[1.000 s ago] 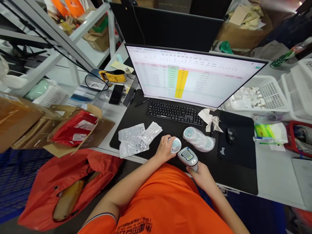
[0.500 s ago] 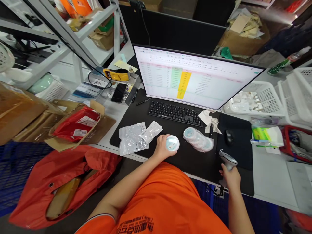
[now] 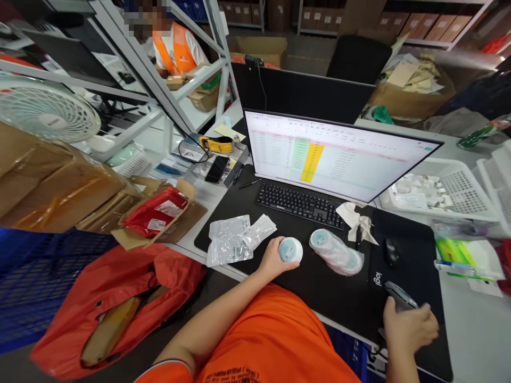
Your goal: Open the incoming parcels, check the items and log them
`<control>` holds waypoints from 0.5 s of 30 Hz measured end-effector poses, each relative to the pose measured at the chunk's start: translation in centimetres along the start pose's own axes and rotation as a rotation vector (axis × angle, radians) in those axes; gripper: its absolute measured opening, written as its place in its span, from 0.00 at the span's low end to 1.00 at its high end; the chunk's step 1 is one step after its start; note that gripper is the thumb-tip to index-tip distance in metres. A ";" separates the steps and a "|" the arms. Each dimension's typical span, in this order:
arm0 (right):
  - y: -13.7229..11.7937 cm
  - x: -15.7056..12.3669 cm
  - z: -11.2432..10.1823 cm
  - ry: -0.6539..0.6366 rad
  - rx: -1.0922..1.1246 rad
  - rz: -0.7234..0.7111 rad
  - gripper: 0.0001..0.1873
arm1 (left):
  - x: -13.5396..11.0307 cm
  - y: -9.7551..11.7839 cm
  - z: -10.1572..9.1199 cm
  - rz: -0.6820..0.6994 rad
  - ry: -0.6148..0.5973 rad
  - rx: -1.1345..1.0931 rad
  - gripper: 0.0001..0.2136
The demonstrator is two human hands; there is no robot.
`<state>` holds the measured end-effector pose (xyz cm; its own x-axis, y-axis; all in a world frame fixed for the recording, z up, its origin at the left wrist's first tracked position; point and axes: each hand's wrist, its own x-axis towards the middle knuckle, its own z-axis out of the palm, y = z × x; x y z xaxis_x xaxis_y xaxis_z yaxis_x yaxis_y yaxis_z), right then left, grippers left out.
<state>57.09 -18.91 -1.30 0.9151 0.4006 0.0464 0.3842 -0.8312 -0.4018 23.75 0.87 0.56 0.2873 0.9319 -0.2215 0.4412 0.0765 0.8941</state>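
Note:
My left hand point(image 3: 275, 259) is closed round a small round white container point(image 3: 290, 250) with a pale blue label, held just above the black desk mat point(image 3: 319, 287). Right of it lies a row of several similar round containers point(image 3: 336, 252). My right hand point(image 3: 408, 328) rests at the mat's front right edge on a handheld barcode scanner point(image 3: 399, 296), fingers loosely over its handle. A black keyboard point(image 3: 299, 203) and a lit monitor point(image 3: 335, 155) showing a spreadsheet stand behind.
Clear plastic bags point(image 3: 235, 240) lie left of my left hand. A black mouse point(image 3: 390, 252), crumpled paper point(image 3: 356, 222) and white baskets point(image 3: 439, 191) sit to the right. An open carton with red parcels point(image 3: 157, 214) and an orange bag point(image 3: 115, 298) are left. Another person point(image 3: 175, 45) works behind the shelving.
My right hand carried the scanner from beside the container to the mat's right front edge and lowered it there. My left hand kept hold of the container. The view tilted upward.

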 end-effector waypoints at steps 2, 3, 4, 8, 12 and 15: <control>-3.7 -2.2 0.0 -0.198 0.233 -0.254 0.44 | -0.4 0.3 0.2 -0.079 -0.079 -0.173 0.38; -5.8 -3.5 0.1 -0.366 0.382 -0.360 0.43 | -0.7 0.5 0.3 -0.102 -0.133 -0.251 0.37; -8.0 -4.8 0.2 -0.531 0.521 -0.450 0.42 | -1.1 0.8 0.4 -0.106 -0.189 -0.313 0.37; -15.3 -10.0 0.6 -0.848 0.766 -0.776 0.48 | -2.5 2.5 -0.5 0.007 -0.321 -0.400 0.36; -19.4 -13.3 0.3 -0.695 0.815 -0.868 0.46 | -3.8 3.8 -2.5 0.082 -0.244 -0.452 0.34; -21.0 -14.9 0.1 -0.598 0.789 -0.916 0.45 | -4.9 4.1 -3.4 0.051 -0.134 -0.472 0.32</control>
<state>35.39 -7.37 6.37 0.0982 0.9612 0.2579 0.4658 0.1846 -0.8654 21.24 -2.16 6.64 0.4192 0.8870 -0.1937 -0.0009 0.2138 0.9769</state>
